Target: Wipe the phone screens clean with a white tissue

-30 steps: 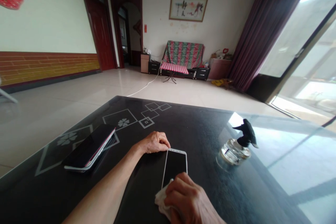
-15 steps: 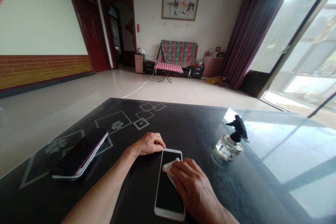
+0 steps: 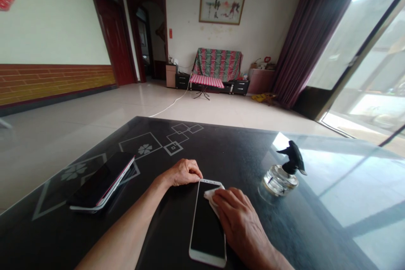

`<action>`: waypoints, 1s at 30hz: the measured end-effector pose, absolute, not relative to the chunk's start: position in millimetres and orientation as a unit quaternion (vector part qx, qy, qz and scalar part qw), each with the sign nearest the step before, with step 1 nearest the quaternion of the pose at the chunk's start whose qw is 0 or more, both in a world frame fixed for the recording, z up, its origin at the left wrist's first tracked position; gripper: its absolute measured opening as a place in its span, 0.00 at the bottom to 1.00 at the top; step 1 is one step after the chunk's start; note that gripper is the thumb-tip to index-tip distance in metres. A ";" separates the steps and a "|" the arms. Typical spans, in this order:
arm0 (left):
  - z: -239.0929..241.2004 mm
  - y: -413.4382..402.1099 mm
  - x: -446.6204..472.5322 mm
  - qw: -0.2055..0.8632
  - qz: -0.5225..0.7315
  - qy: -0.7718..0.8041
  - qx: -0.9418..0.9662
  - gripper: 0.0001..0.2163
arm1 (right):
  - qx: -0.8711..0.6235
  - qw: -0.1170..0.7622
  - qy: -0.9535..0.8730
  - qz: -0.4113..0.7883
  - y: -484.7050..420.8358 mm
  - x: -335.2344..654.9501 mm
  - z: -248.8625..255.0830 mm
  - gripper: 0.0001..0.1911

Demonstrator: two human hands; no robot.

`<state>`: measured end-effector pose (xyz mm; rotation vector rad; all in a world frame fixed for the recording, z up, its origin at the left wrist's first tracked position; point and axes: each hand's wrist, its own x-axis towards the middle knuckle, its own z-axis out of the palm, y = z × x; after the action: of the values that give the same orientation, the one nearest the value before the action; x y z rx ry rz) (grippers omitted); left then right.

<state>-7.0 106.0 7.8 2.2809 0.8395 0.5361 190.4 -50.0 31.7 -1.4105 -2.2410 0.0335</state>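
A white smartphone (image 3: 209,223) lies face up on the black table, its dark screen toward me. My left hand (image 3: 185,173) has its fingers curled, with the fingertips at the phone's top left corner. A folded white tissue (image 3: 210,195) is under the fingers of my right hand (image 3: 238,215), pressed on the upper right edge of the screen. Part of the tissue is hidden by that hand. To the right stands a clear glass spray bottle (image 3: 281,180) with a black trigger head.
At the left on the glossy black table (image 3: 240,147) lies a stack of flat dark devices (image 3: 103,179), which look like phones or tablets. Beyond the table, a small folding table (image 3: 207,81) with a striped top stands before a covered television stand.
My right hand has slid the tissue slightly up and right, from the middle of the screen to its right edge. My left hand stays at the corner. The view has turned slightly left.
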 end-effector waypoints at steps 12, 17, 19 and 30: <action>10.3 104.2 -7.4 0.318 0.199 0.323 0.869 0.07 | -0.410 0.251 -0.870 0.106 -67.8 173.8 28.3 0.12; 9.0 104.4 -7.4 0.318 0.202 0.322 0.869 0.08 | -0.420 0.266 -0.862 0.094 -64.7 174.1 28.5 0.10; 8.1 104.7 -7.3 0.318 0.201 0.321 0.869 0.08 | -0.455 0.263 -0.847 0.080 -62.1 175.6 31.0 0.10; 5.2 107.3 -6.7 0.316 0.201 0.317 0.872 0.08 | -0.526 0.275 -0.805 0.009 -41.1 192.9 21.7 0.11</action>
<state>-6.7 107.3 5.2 2.2956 0.8348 0.5294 192.9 -41.1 21.7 -1.4133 -2.1637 0.0235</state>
